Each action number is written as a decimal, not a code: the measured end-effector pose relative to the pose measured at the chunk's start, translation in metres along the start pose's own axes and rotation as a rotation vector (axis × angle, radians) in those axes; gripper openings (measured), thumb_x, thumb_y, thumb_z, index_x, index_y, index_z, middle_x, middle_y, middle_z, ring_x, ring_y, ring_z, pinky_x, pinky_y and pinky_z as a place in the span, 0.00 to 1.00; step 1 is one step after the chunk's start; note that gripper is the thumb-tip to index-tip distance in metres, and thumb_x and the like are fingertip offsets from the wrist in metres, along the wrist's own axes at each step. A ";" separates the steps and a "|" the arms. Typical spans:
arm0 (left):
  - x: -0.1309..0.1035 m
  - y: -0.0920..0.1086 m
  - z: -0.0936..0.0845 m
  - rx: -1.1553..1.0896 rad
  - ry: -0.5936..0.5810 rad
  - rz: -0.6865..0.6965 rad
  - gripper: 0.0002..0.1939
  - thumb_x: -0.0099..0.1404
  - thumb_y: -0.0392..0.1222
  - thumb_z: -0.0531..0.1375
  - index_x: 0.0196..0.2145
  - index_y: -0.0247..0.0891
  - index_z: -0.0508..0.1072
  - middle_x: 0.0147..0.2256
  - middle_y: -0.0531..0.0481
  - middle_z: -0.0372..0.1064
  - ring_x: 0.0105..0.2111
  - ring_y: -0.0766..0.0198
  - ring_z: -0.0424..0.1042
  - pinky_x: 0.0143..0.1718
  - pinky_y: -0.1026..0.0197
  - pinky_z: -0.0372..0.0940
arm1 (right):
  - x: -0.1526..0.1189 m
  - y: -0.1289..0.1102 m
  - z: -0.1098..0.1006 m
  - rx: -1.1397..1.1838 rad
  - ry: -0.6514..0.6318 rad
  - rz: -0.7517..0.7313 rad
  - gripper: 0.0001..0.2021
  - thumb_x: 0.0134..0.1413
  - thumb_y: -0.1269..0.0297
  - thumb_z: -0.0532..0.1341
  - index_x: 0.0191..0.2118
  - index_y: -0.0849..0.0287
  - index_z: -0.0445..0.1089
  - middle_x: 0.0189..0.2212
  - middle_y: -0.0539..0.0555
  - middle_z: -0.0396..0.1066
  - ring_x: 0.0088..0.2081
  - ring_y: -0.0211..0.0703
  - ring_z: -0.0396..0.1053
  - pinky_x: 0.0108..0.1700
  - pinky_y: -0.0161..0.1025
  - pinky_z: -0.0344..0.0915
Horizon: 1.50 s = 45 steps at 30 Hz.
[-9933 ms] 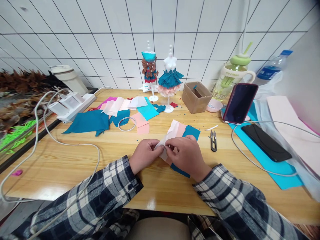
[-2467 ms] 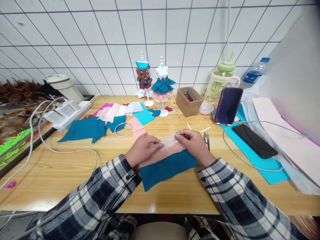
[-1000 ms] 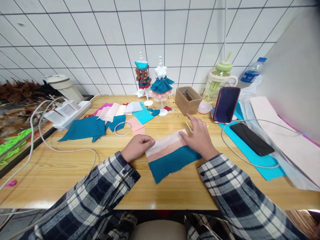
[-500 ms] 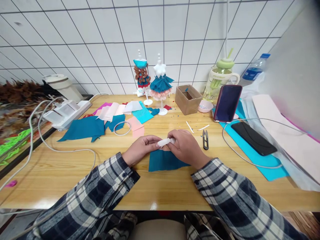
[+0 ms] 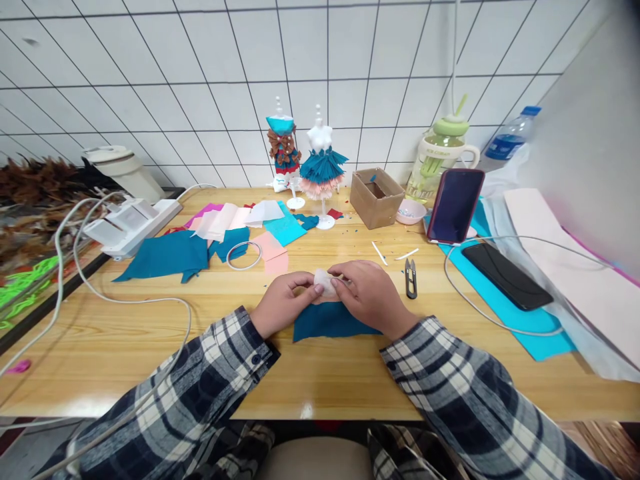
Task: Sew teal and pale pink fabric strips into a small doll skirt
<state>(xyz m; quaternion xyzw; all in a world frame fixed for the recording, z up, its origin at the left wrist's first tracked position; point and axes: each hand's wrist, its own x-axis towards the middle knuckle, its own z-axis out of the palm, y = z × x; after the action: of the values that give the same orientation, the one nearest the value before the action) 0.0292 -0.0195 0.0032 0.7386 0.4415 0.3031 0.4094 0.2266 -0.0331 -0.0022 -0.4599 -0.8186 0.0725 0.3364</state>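
Note:
A small piece of thin white material [image 5: 324, 281] is pinched between my two hands, above a dark teal cloth [image 5: 333, 323] that lies flat on the table. My left hand [image 5: 286, 299] grips its left side between thumb and fingers. On the other side, my right hand [image 5: 373, 293] pinches it and partly covers the cloth's right part. A bit of pink shows just under the white material. Small black thread snips [image 5: 411, 279] lie to the right of my right hand.
Behind stand two dressed mini mannequins [image 5: 323, 163], a cardboard box [image 5: 377, 198] and a pink bowl [image 5: 411, 212]. Cloth scraps [image 5: 165, 257] and a white ring [image 5: 244, 256] lie left. Right are a propped phone [image 5: 455, 205], a flat black phone [image 5: 506, 276] and a cable.
The white material has turned from a narrow, lengthwise strip to a more upright, rounded shape. My hands have shifted slightly, and the teal cloth has moved a little left.

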 end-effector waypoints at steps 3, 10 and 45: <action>-0.001 -0.001 0.002 0.019 -0.031 0.020 0.15 0.64 0.50 0.56 0.33 0.35 0.76 0.31 0.50 0.75 0.32 0.61 0.72 0.37 0.62 0.66 | 0.000 0.000 0.001 -0.016 0.001 0.029 0.08 0.59 0.65 0.56 0.37 0.58 0.72 0.32 0.52 0.76 0.35 0.44 0.70 0.41 0.40 0.59; -0.002 -0.004 0.003 -0.034 0.112 -0.020 0.14 0.62 0.48 0.60 0.36 0.34 0.75 0.35 0.47 0.76 0.37 0.59 0.74 0.41 0.60 0.68 | -0.001 0.000 0.001 -0.042 0.014 -0.014 0.07 0.58 0.66 0.57 0.33 0.57 0.72 0.31 0.50 0.76 0.33 0.42 0.69 0.46 0.42 0.57; -0.008 0.005 0.004 0.469 0.111 0.343 0.11 0.65 0.42 0.56 0.32 0.38 0.78 0.31 0.47 0.76 0.33 0.61 0.73 0.37 0.60 0.64 | -0.005 -0.028 -0.001 0.001 0.064 0.147 0.05 0.55 0.65 0.60 0.31 0.55 0.73 0.27 0.49 0.72 0.31 0.39 0.68 0.31 0.35 0.57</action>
<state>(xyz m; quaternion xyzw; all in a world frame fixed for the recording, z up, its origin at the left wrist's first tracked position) 0.0307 -0.0296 0.0046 0.8592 0.3900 0.2974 0.1455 0.2094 -0.0532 0.0081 -0.5208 -0.7713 0.0828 0.3564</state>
